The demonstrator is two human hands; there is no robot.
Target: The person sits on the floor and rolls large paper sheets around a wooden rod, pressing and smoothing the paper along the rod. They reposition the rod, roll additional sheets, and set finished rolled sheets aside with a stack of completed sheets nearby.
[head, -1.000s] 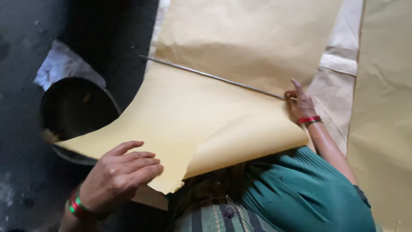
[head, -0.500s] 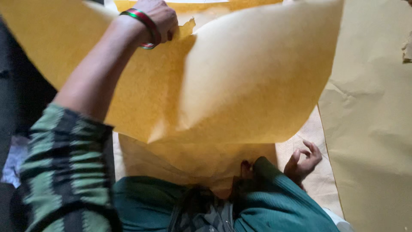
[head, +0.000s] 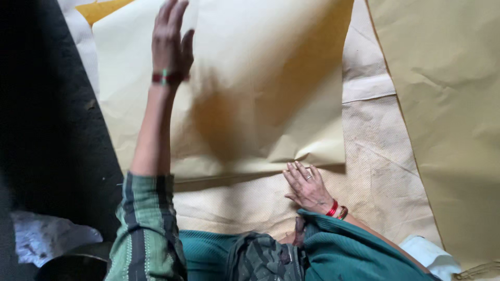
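L. hand (head: 171, 39), fingers spread, raised over far left of large tan paper sheet (head: 250, 88). R. hand (head: 307, 187), fingers spread flat, presses sheet's near edge onto pale woven mat (head: 375, 156). Dark round pan (head: 67, 265), near left; contents not visible.

No packages, labels, signs or screens here (only plain, unprinted tan sheets)

Paper sheet (head: 250, 78): tan-yellow, darker ochre at top-left corner. Woven mat (head: 375, 156) beneath: pale beige, fine dotted weave. Sleeve (head: 148, 229): green with dark stripes. Garment (head: 359, 255): teal, ribbed. Bracelet (head: 166, 78) on left wrist: red and green; bangle (head: 333, 208) on right wrist: red.
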